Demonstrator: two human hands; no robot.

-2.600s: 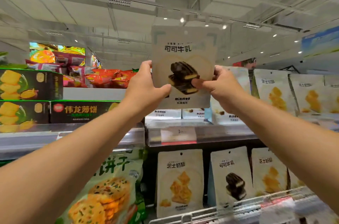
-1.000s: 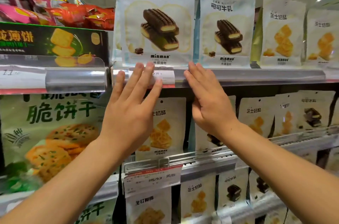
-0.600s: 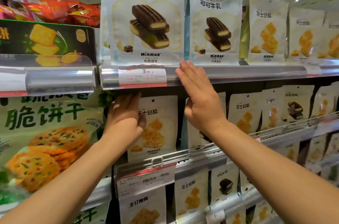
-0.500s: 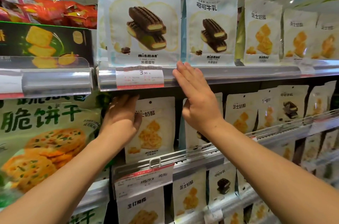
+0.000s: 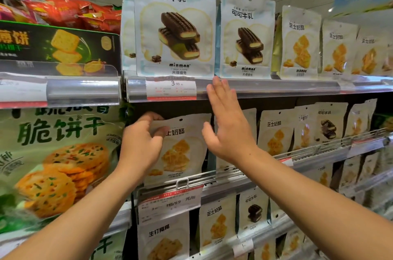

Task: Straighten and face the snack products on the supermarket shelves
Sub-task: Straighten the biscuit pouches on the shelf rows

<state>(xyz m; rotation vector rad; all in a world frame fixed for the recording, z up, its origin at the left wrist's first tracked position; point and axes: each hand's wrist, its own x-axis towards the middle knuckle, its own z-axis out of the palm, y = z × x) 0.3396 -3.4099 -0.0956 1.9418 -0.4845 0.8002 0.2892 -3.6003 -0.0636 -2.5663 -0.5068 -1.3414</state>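
Two hands are up at the snack shelves. The left hand (image 5: 140,149) grips the top left corner of a cheese biscuit pouch (image 5: 180,151) on the middle shelf: its thumb lies across the pouch's front near the printed 芝士奶酪, and its curled fingers hook over the top edge at about 11 o'clock from the pouch's middle. The right hand (image 5: 228,125) is spread flat, fingers straight and holding nothing; its fingertips (image 5: 218,85) reach the clear price rail (image 5: 276,87) of the shelf above, and its palm hovers at 3 o'clock from the gripped pouch, in front of the neighbouring pouch.

Above the rail, at 12 o'clock from the hands, stands a large cocoa milk biscuit pouch (image 5: 174,23) marked 可可牛乳 and "minman", upright and face-forward, with a smaller one (image 5: 246,34) just beside it on the right. A price tag (image 5: 171,89) under it reads 3.90. A sale tag (image 5: 170,198) under the gripped pouch reads 3包/9.9.

To the left at 9 o'clock, a big green cracker bag (image 5: 57,153) reads 脆饼干. A dark gap shows between the gripped pouch's top edge and the shelf above.
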